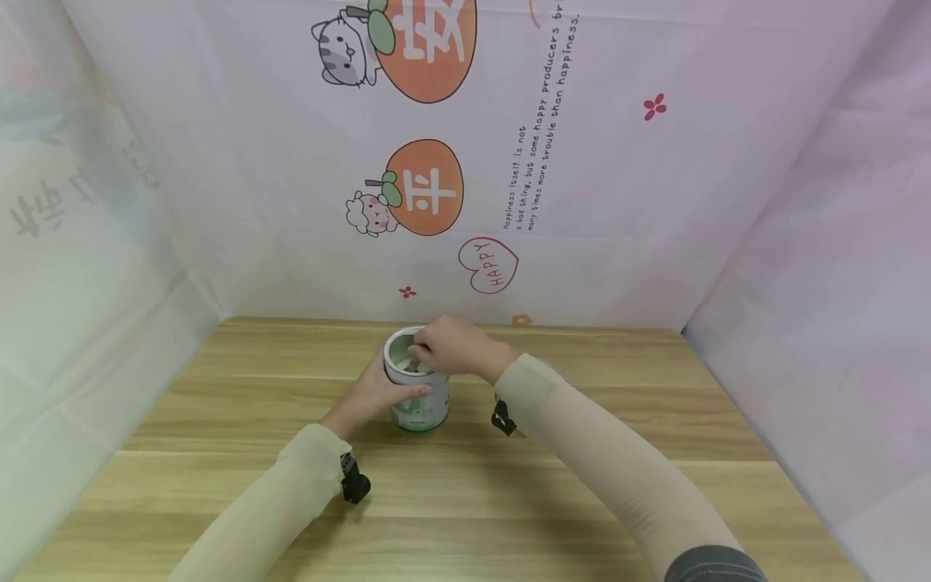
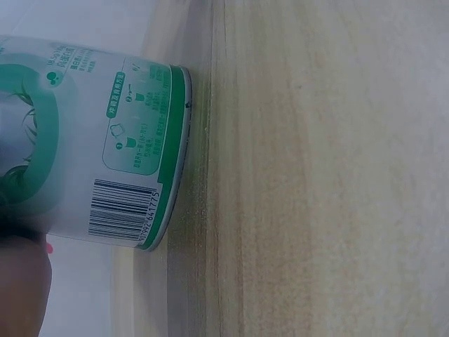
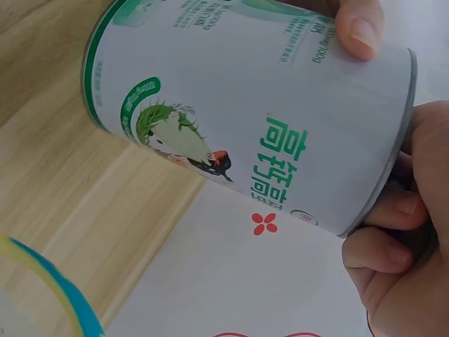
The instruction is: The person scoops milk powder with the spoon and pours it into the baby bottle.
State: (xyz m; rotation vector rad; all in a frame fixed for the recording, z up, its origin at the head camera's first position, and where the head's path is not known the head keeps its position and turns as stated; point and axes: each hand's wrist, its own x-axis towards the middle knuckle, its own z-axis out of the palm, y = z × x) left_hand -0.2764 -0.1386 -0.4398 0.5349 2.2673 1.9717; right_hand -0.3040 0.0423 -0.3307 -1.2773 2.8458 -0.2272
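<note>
Gripping the can [image 1: 418, 396] with my left hand [image 1: 372, 394] — upright on the tabletop [image 1: 218, 420].
My right hand [image 1: 454, 347] curls over its open rim — fingers dipped inside.

A wooden table [image 1: 640, 453] with pale, streaked grain is enclosed on three sides by a printed cloth backdrop [image 1: 655, 202]. The cloth is pale pink on the back and right side, washed greenish on the left side. Orange fruit shapes [image 1: 425, 187] with white characters, a cartoon cat [image 1: 340, 50], a sheep [image 1: 369, 213], a red heart outline reading HAPPY [image 1: 489, 265], small red flowers [image 1: 655, 106] and slanted English text [image 1: 538, 121] are printed on it. Even, soft light is cast throughout.
</note>
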